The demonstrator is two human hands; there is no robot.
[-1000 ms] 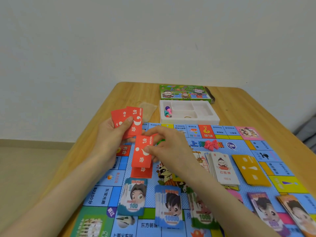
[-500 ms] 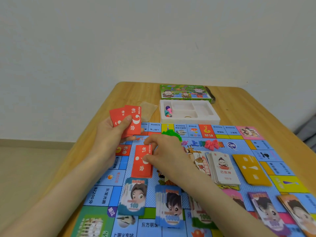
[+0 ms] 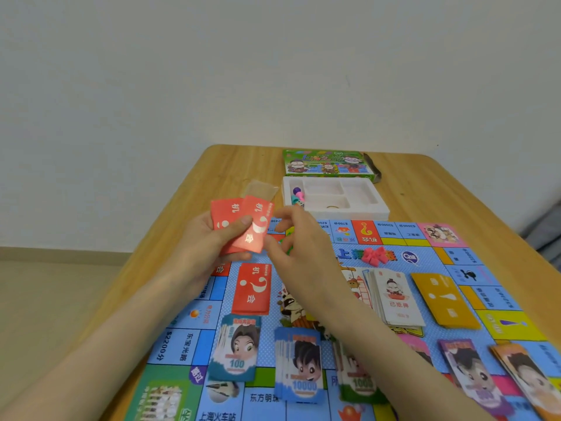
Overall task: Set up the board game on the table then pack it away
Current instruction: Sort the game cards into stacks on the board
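Observation:
The blue game board [image 3: 182, 344] lies unfolded on the wooden table [image 3: 230, 171]. My left hand [image 3: 200, 253] grips a small fan of red question-mark cards [image 3: 243, 226] above the board's far left corner. My right hand [image 3: 303, 256] hovers just right of that fan with loosely bent fingers, its fingertips at the edge of the front card; it holds nothing. A pile of the same red cards [image 3: 251, 288] lies on the board below the hands.
Money stacks marked 100 [image 3: 236, 347], 10000 [image 3: 299, 363] and 1000 [image 3: 358, 381] line the near side. White cards [image 3: 397, 296], yellow cards [image 3: 444, 299] and red houses [image 3: 375, 255] sit mid-board. Behind are the white tray [image 3: 376, 208], green box [image 3: 328, 164] and a clear bag [image 3: 261, 188].
My right hand laid a red card on the board's pile, let go, and rose back to the fan in my left hand. The left hand barely moved.

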